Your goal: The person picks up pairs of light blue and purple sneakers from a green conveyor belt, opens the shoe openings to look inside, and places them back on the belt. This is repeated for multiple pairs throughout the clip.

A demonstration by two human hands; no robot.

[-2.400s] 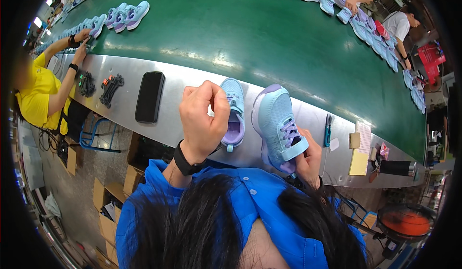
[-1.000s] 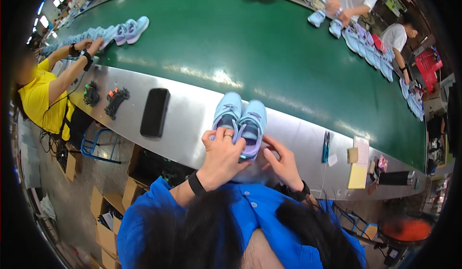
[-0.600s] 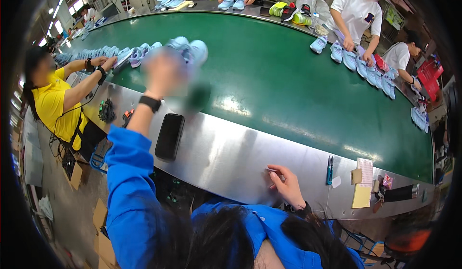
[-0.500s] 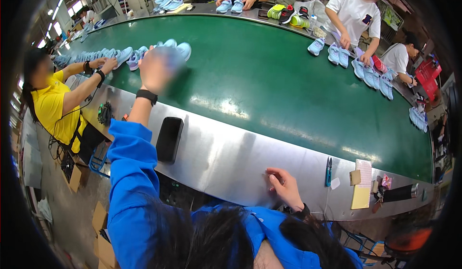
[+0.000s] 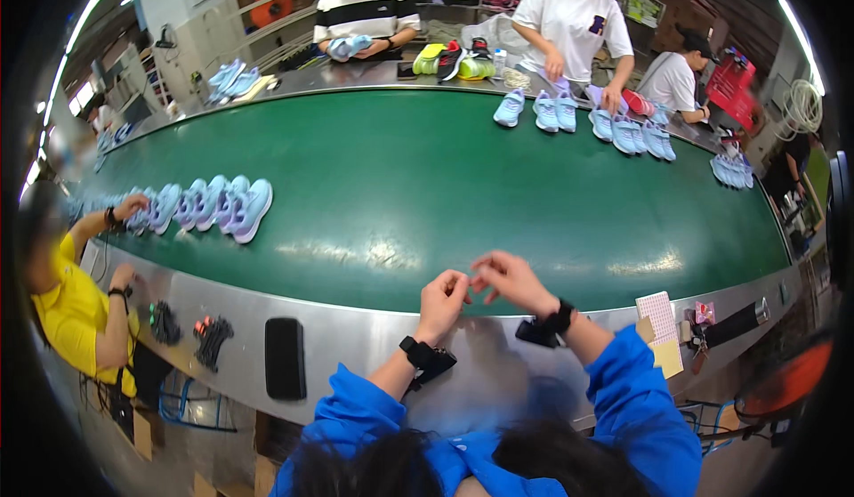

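Note:
Both my hands are close together over the near edge of the green table. The fingertips of my left hand (image 5: 442, 305) are pinched together; whether something small sits between them I cannot make out. Facing it is my right hand (image 5: 513, 284), its fingers bent and loosely apart, with nothing visible in them. Black bands circle both wrists. Away to the left, a row of light blue and lilac sports shoes (image 5: 252, 211) stands on the green surface, apart from my hands.
A black phone (image 5: 285, 359) lies on the metal edge (image 5: 356, 341). Black cable bundles (image 5: 212, 341) are left of it; a notepad (image 5: 667, 356) lies right. A co-worker in yellow (image 5: 76, 310) reaches to the shoe row. Across the table, others handle shoes (image 5: 556, 111).
My left hand has come back from the shoe row to the middle, where my right hand has risen to meet it. A co-worker opposite has lifted shoes. The view has shifted.

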